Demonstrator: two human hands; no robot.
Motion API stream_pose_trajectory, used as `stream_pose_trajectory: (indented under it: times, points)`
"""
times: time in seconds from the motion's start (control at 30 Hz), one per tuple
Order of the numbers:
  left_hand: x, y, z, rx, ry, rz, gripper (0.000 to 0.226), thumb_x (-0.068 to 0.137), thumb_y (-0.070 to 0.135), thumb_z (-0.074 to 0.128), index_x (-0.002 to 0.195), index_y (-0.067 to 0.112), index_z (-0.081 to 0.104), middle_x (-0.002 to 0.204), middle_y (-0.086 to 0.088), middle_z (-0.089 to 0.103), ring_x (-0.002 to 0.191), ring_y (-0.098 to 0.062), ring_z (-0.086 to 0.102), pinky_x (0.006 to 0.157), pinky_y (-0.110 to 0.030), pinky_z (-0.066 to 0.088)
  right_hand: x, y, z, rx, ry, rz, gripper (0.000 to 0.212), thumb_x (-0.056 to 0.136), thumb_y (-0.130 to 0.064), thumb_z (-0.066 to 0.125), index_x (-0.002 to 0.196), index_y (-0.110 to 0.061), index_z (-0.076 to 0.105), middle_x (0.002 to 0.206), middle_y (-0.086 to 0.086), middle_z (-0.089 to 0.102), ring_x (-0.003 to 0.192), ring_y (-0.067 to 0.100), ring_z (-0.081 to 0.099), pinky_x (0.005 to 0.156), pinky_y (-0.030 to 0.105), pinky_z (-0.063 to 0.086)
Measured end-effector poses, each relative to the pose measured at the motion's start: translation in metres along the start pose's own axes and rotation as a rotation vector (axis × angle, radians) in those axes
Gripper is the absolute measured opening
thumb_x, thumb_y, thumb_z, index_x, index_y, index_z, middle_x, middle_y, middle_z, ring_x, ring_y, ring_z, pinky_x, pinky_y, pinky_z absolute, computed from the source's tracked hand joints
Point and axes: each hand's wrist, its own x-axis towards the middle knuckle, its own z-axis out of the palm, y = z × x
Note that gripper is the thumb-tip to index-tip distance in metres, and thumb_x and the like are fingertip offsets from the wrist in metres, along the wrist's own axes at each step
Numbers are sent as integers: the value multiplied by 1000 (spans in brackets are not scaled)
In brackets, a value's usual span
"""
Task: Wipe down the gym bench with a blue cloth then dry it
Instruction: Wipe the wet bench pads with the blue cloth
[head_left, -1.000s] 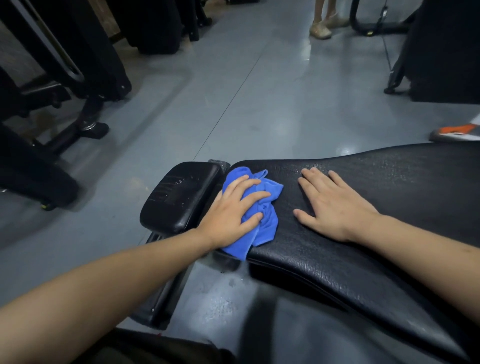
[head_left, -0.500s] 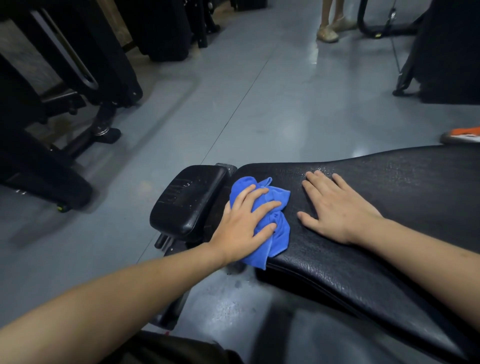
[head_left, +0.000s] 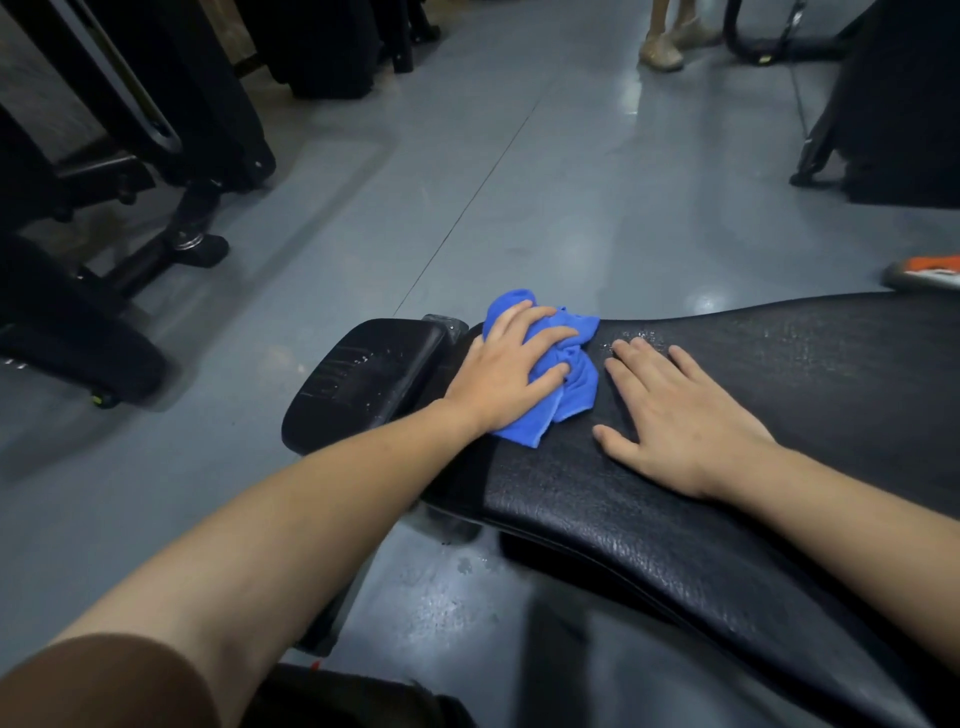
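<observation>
While left hand (head_left: 511, 371) presses bunched blue cloth (head_left: 574, 379) flat-fingered at bench pad (head_left: 779, 426) end, right hand (head_left: 675, 421) rests open beside. Risk: apparent droplets (head_left: 644, 335) missed; wad slips into gap.

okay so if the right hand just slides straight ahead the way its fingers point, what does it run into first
Probably nothing solid: the right hand lies flat on the bench pad, fingers aimed at its far edge. First come the water droplets just past the fingertips, then open floor. The blue cloth sits to one side.

One blue cloth (head_left: 569, 384); one bench (head_left: 779, 415); two hands (head_left: 506, 379) (head_left: 675, 421).
</observation>
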Motion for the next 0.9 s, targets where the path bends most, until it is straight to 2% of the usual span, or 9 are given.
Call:
stream_pose_trajectory:
  times: [0.17,0.37,0.47,0.67,0.9]
  points:
    - [-18,-29,-5,4,24,-59,50,94,59,36,139,43,48,157,12,31,152,-14,14,106,-46,39,0,1,-1,8,-19,-6,106,75,-70,-9,161,-10,9,169,9,0,156,21,-5,126,44,0]
    - [-62,-48,-17,-4,2,-269,49,96,56,40,143,42,46,158,8,29,151,-15,13,114,-50,33,-2,2,0,17,-4,-11,105,77,-71,-8,161,-10,10,170,9,1,156,21,-4,126,44,1]
    - [-96,-42,-20,-13,29,-262,56,91,62,33,142,43,47,157,10,30,151,-15,14,113,-50,33,-2,1,-2,14,-12,-13,106,75,-70,-10,161,-10,9,170,9,0,156,21,-5,126,45,1]
    - [-135,-24,-21,37,11,-170,51,95,57,35,143,43,45,159,13,25,153,-13,8,114,-51,29,-3,1,0,9,-12,-16,107,74,-70,-12,161,-10,8,169,9,0,156,22,-5,126,45,1]
    - [-99,-15,-25,-35,-54,-211,56,88,64,33,140,48,44,156,18,23,151,-7,4,114,-49,24,-1,1,1,9,-8,-15,104,77,-69,-8,161,-9,9,169,10,0,156,23,-5,126,46,0]
